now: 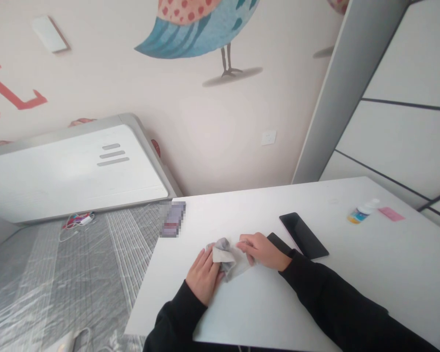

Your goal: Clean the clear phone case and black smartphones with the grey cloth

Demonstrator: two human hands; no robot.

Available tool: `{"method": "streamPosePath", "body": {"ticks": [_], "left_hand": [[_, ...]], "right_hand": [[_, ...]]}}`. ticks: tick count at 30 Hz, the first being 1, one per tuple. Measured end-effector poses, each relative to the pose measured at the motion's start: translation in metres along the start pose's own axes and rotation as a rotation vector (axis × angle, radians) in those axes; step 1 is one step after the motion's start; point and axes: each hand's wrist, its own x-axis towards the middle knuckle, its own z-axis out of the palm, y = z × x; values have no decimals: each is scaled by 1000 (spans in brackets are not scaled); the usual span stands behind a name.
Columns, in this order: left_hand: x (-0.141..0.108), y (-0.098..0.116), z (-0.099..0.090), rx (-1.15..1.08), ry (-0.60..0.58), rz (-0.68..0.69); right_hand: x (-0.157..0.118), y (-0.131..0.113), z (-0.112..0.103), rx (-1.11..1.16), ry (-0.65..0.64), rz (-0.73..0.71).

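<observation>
A crumpled grey and white cloth (224, 255) lies on the white table in front of me, with a thin, see-through part spreading to its right. My left hand (204, 277) rests on the cloth's left side, its fingers wrapped against it. At the right end of the thin part is my right hand (258, 249), fingers curled and pinched on its edge. Just beyond my right wrist lies a dark flat object (279, 243), partly hidden by the hand and sleeve. A black tablet (303, 235) lies to its right.
On the white table (352, 283), a white-capped bottle (361, 213) lies beside a pink slip (391, 214) at the right. A blurred purple item (173, 220) is at the far left edge. A plastic-covered bed (84, 274) adjoins the left.
</observation>
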Motion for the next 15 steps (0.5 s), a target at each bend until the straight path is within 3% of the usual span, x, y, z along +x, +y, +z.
{"method": "streamPosePath", "body": {"ticks": [7, 10, 15], "left_hand": [[26, 31, 17, -23, -94, 162], [12, 26, 15, -24, -96, 218], [-17, 11, -2, 43, -60, 128]], "right_hand": [[5, 8, 25, 386, 140, 189], [3, 10, 19, 535, 135, 287], [-2, 0, 1, 788, 52, 381]]}}
